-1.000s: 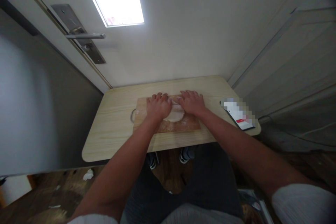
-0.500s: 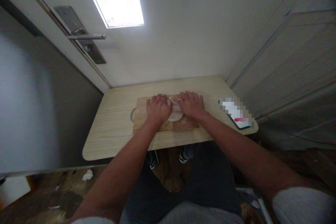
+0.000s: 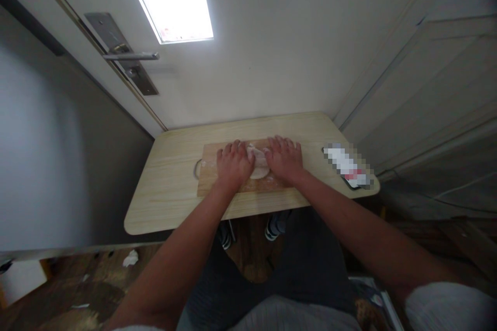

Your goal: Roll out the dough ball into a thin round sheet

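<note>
A wooden cutting board point(image 3: 209, 183) dusted with white flour lies on the small table. On it is a flat round of pale dough point(image 3: 259, 172), its far part covered by a pale, floured rolling pin point(image 3: 259, 158). My left hand point(image 3: 235, 163) is closed over the left part of the pin, with its thumb pointing inward. My right hand point(image 3: 285, 158) covers the right part in the same way, fingers bent over the far side. Both ends of the pin are hidden under my hands.
A phone point(image 3: 347, 165) with a blurred screen lies at the right of the light wooden table point(image 3: 166, 181). The table stands against a white door with a metal handle point(image 3: 132, 56). Crumpled white paper point(image 3: 131, 258) lies on the floor at left.
My hands stay on the rolling pin in nearly the same place. The view has shifted very slightly.
</note>
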The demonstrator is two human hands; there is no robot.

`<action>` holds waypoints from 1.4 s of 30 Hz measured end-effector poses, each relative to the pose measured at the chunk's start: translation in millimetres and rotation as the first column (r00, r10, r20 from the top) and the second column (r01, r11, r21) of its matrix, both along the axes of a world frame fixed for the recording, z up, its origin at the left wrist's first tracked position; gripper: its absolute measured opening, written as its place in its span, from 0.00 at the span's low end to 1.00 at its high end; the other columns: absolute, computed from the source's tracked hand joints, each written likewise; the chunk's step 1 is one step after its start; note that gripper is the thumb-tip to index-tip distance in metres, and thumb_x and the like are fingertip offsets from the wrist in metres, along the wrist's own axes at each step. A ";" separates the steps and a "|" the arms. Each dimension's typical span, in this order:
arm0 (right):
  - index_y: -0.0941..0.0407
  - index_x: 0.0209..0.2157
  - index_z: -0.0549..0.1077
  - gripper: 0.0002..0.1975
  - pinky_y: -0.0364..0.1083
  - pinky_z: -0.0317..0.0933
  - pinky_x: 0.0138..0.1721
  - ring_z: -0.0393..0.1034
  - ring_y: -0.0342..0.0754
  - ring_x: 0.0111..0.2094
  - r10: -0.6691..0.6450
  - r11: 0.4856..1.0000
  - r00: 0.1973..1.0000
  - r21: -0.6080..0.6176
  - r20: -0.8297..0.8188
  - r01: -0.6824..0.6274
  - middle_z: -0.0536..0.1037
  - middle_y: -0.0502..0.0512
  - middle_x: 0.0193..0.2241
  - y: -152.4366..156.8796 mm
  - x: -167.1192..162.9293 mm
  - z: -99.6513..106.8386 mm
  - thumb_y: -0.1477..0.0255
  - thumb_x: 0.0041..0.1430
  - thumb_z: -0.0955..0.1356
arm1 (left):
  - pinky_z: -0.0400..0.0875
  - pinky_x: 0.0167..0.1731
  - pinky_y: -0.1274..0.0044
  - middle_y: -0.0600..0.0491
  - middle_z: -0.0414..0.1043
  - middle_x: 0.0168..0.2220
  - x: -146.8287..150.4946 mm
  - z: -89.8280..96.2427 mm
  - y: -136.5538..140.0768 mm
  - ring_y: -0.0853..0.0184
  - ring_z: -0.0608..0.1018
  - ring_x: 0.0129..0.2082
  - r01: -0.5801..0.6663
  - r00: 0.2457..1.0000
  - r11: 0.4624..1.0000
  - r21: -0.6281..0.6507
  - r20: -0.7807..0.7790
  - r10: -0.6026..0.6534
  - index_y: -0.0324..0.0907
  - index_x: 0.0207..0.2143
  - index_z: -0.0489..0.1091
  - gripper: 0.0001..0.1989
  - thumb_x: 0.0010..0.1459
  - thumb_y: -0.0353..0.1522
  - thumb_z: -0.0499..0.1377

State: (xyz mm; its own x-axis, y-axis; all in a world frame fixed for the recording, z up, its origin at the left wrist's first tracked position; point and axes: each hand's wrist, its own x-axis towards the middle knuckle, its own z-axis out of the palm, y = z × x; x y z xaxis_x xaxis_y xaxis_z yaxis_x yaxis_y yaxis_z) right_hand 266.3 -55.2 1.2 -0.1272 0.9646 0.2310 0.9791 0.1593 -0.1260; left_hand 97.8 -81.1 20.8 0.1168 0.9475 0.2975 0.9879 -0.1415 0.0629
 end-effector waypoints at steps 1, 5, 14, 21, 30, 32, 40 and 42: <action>0.53 0.64 0.63 0.26 0.66 0.44 0.61 0.56 0.63 0.63 0.000 1.000 1.000 0.005 0.002 0.000 0.63 0.60 0.65 -1.4 0.2 0.0 0.60 0.70 0.56 | 0.61 0.54 0.59 0.45 0.67 0.61 0.2 0.3 -1.3 0.52 0.69 0.57 0.003 1.000 1.000 0.001 0.001 -0.003 0.41 0.59 0.65 0.25 0.69 0.42 0.41; 0.54 0.63 0.64 0.26 0.64 0.45 0.60 0.57 0.63 0.62 0.004 1.000 1.000 0.017 -0.004 -0.004 0.65 0.60 0.64 -7.1 0.5 1.2 0.60 0.70 0.56 | 0.60 0.55 0.59 0.44 0.66 0.62 0.6 0.9 -5.7 0.52 0.68 0.58 0.012 1.000 1.000 -0.007 0.001 -0.012 0.41 0.60 0.64 0.26 0.69 0.42 0.41; 0.55 0.63 0.64 0.26 0.63 0.45 0.60 0.58 0.62 0.60 0.011 0.999 1.000 0.035 0.005 -0.011 0.65 0.60 0.64 -17.4 0.9 2.1 0.60 0.70 0.56 | 0.58 0.57 0.58 0.44 0.65 0.64 0.2 -3.1 -15.5 0.52 0.66 0.60 0.018 1.000 0.999 0.032 0.013 -0.018 0.40 0.63 0.61 0.28 0.69 0.43 0.40; 0.58 0.63 0.64 0.28 0.64 0.44 0.60 0.56 0.64 0.61 0.015 0.999 1.000 0.032 0.020 -0.015 0.63 0.63 0.65 -27.3 1.9 -0.2 0.59 0.70 0.54 | 0.58 0.58 0.58 0.43 0.63 0.65 0.8 -4.5 -24.8 0.52 0.64 0.63 0.016 0.999 0.999 0.039 0.028 -0.017 0.39 0.64 0.60 0.29 0.69 0.44 0.41; 0.58 0.65 0.61 0.29 0.64 0.43 0.61 0.54 0.63 0.63 0.010 1.000 1.000 0.012 -0.010 -0.010 0.63 0.63 0.65 -44.3 2.6 0.5 0.59 0.70 0.54 | 0.55 0.61 0.58 0.42 0.57 0.68 2.3 -11.7 -41.5 0.53 0.59 0.67 -0.006 0.999 0.999 0.042 0.037 0.004 0.37 0.67 0.54 0.31 0.69 0.44 0.40; 0.58 0.65 0.61 0.28 0.64 0.43 0.62 0.54 0.62 0.63 0.013 1.000 1.000 0.021 -0.006 -0.013 0.62 0.62 0.65 -48.8 2.6 0.7 0.59 0.70 0.54 | 0.53 0.63 0.58 0.42 0.57 0.68 2.4 -12.9 -46.5 0.53 0.59 0.67 -0.011 0.999 0.999 0.030 0.041 0.009 0.37 0.68 0.53 0.31 0.69 0.45 0.40; 0.59 0.64 0.62 0.28 0.63 0.46 0.60 0.55 0.63 0.62 0.037 0.998 0.999 0.043 -0.009 -0.036 0.64 0.65 0.65 -66.6 4.3 -0.1 0.59 0.70 0.54 | 0.47 0.66 0.56 0.41 0.55 0.69 1.6 -15.6 -64.7 0.53 0.55 0.69 0.004 0.997 1.000 0.008 0.079 -0.004 0.38 0.69 0.50 0.32 0.69 0.45 0.40; 0.61 0.64 0.61 0.29 0.63 0.45 0.60 0.55 0.63 0.62 0.034 0.998 0.999 0.062 -0.015 -0.033 0.64 0.66 0.64 -70.1 5.0 -2.1 0.59 0.70 0.55 | 0.47 0.66 0.56 0.42 0.55 0.69 1.2 -17.5 -68.4 0.53 0.55 0.70 0.005 0.997 1.000 0.016 0.074 -0.006 0.38 0.69 0.50 0.32 0.69 0.45 0.40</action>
State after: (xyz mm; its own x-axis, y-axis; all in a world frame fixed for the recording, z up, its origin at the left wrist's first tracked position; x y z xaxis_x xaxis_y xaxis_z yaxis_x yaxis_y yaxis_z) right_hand 271.2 -125.2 -0.8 -0.1545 0.9436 0.2927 0.9711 0.1996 -0.1309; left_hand 98.9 -149.5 3.3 0.0990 0.9420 0.3206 0.9798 -0.1485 0.1339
